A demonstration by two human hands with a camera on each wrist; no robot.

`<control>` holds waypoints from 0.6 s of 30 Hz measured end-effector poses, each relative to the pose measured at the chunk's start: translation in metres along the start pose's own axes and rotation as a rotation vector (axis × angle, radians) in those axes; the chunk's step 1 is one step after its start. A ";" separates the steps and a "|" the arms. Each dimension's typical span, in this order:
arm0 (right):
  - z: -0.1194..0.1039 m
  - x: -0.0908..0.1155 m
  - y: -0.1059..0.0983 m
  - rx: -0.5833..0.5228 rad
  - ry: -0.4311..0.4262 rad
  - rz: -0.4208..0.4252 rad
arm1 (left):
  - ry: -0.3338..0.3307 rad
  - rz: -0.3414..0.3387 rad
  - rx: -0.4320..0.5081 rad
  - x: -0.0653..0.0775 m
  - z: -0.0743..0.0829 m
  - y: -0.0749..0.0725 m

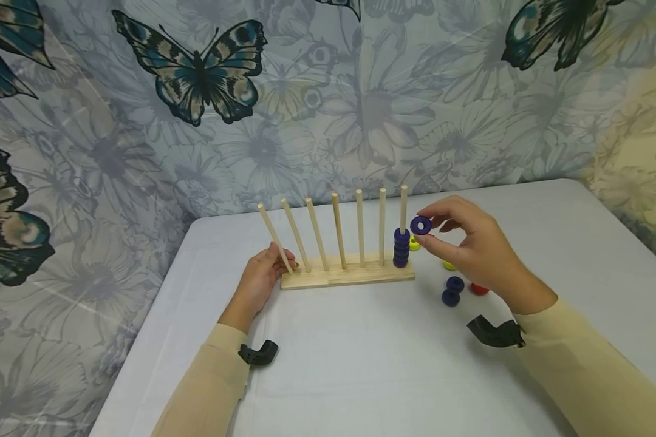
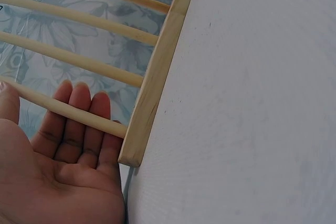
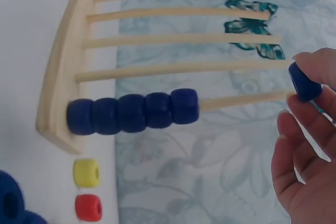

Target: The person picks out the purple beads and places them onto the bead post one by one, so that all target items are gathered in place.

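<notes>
Between thumb and fingertips, my right hand (image 1: 472, 243) pinches a dark blue ring bead (image 1: 421, 225), its hole facing the head camera. It is held right of the end peg (image 1: 403, 209), near its upper half. Several blue beads (image 3: 132, 113) are stacked low on that peg. The other pegs of the wooden stand (image 1: 350, 277) are bare. At the stand's left end, my left hand (image 2: 73, 156) has its fingers extended behind the outermost peg (image 2: 68, 110). The left thumb lies by that peg, higher up.
Two loose blue beads (image 1: 452, 291) lie on the white table (image 1: 339, 352), right of the stand. A red bead (image 3: 88, 208) and yellow beads (image 1: 414, 244) are near them, partly hidden by the right hand in the head view. Butterfly-print cloth (image 1: 306, 109) hangs behind the table.
</notes>
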State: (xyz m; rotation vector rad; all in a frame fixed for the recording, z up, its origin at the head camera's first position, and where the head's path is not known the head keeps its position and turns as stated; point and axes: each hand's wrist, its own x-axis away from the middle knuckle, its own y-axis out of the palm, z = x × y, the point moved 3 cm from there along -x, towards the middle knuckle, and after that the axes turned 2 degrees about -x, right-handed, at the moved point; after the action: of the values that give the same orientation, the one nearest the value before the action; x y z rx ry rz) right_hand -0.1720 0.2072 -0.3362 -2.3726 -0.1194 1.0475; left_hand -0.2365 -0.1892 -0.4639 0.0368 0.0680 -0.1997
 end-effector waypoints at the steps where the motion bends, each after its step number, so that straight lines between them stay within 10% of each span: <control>1: -0.001 -0.002 0.000 0.004 -0.009 0.000 | -0.001 0.002 0.000 0.000 0.001 0.001; 18: -0.014 -0.036 0.000 0.042 -0.042 0.048 | 0.014 -0.001 0.011 0.000 0.000 0.000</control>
State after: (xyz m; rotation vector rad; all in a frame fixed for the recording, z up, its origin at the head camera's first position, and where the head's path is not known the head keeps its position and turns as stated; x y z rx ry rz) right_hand -0.1872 0.1903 -0.3047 -2.3267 -0.0555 1.1120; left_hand -0.2367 -0.1888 -0.4641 0.0490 0.0806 -0.2008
